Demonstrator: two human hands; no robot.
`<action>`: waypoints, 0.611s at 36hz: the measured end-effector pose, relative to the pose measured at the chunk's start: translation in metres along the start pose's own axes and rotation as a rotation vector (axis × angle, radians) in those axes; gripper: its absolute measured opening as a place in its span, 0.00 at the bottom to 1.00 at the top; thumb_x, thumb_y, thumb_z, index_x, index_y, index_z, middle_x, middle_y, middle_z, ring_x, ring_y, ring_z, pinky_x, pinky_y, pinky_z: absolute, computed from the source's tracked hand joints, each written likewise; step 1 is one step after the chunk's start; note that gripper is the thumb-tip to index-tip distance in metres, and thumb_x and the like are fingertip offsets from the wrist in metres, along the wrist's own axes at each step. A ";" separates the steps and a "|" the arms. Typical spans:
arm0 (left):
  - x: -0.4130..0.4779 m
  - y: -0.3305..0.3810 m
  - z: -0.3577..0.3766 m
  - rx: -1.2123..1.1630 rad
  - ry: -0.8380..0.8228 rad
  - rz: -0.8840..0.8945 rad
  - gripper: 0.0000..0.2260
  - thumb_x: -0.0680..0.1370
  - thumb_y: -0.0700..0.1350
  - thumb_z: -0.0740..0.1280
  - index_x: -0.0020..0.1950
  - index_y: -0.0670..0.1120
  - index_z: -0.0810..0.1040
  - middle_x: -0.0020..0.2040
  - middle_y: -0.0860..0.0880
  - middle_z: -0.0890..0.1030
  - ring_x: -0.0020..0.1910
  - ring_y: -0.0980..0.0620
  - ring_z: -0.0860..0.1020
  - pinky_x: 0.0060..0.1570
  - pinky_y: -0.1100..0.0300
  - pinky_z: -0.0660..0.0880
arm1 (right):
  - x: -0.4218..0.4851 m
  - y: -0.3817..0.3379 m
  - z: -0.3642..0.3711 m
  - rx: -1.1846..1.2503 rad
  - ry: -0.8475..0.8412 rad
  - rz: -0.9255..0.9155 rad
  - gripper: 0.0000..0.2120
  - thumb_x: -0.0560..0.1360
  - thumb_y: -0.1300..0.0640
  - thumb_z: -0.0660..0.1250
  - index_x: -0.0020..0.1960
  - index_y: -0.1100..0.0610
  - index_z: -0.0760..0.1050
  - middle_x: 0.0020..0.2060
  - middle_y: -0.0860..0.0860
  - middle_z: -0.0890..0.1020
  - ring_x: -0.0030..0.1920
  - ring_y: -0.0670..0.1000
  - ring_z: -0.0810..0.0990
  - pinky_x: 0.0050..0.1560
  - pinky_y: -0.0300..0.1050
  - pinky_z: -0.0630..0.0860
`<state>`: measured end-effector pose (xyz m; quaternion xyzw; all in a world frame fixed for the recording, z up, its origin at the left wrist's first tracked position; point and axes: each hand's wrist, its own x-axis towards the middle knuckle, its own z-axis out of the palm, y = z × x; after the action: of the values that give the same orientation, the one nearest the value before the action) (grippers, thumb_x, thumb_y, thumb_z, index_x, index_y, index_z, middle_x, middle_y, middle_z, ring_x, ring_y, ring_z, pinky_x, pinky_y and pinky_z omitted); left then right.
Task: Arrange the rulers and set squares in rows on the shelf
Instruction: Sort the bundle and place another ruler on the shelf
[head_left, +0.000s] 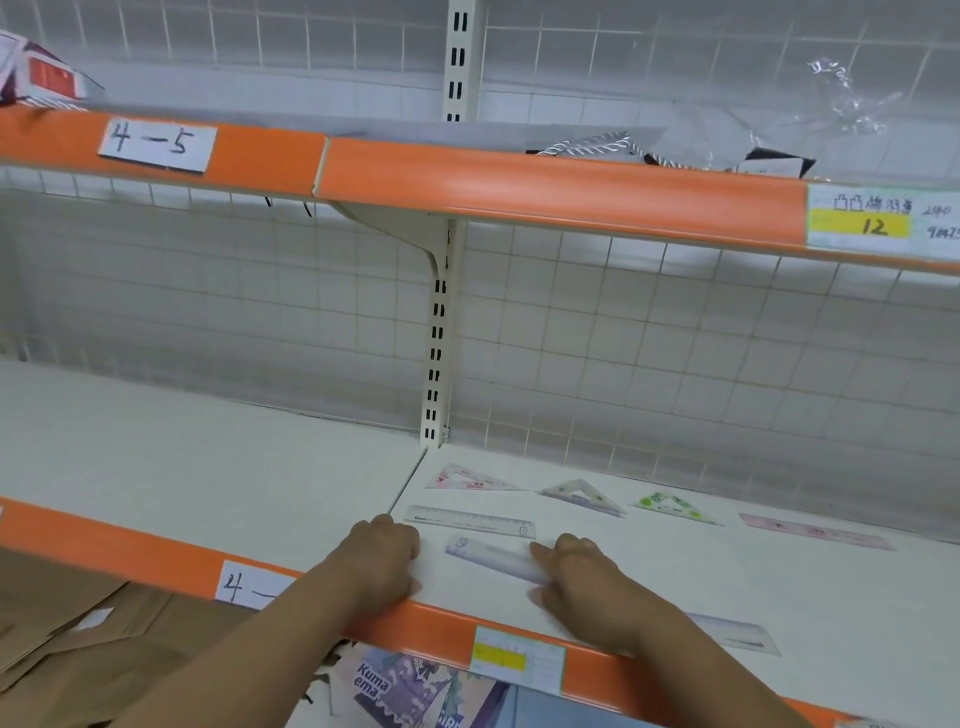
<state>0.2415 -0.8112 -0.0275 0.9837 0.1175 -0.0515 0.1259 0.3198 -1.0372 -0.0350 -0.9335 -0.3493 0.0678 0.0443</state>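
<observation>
An upper shelf with an orange lip hangs over the white shelf, carrying a handwritten label and a yellow price tag. Brown paper bags lie below the front edge.

The left hand rests just inside the front edge, fingers curled under, nothing in them. The right hand pinches the near end of a purple ruler lying askew by the front edge.

There are three set squares along the back edge: pink, clear and green. There are four rulers: the purple one, a clear ruler just behind it, a pink ruler toward the right edge, and a pale ruler at the front edge.
</observation>
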 end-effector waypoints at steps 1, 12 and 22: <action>0.000 0.000 0.000 0.002 0.001 0.000 0.16 0.77 0.49 0.66 0.64 0.47 0.72 0.64 0.45 0.69 0.63 0.46 0.70 0.61 0.58 0.69 | 0.001 0.000 0.000 0.007 0.008 -0.004 0.18 0.80 0.48 0.56 0.67 0.54 0.66 0.58 0.56 0.70 0.61 0.56 0.67 0.61 0.49 0.66; -0.003 0.000 0.005 0.009 0.031 -0.010 0.17 0.79 0.46 0.63 0.67 0.46 0.74 0.64 0.44 0.70 0.64 0.46 0.70 0.64 0.56 0.70 | 0.027 0.005 -0.002 0.167 0.140 -0.020 0.19 0.78 0.46 0.60 0.66 0.51 0.67 0.58 0.51 0.73 0.61 0.52 0.71 0.61 0.42 0.67; -0.004 0.001 0.009 0.028 0.056 -0.023 0.16 0.80 0.44 0.60 0.68 0.47 0.74 0.65 0.44 0.69 0.65 0.45 0.69 0.65 0.55 0.68 | 0.065 -0.004 -0.007 0.168 0.167 -0.054 0.18 0.78 0.48 0.62 0.66 0.51 0.68 0.54 0.49 0.69 0.62 0.52 0.68 0.62 0.43 0.66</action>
<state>0.2371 -0.8154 -0.0359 0.9850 0.1315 -0.0269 0.1081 0.3669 -0.9917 -0.0341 -0.9191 -0.3625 0.0175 0.1534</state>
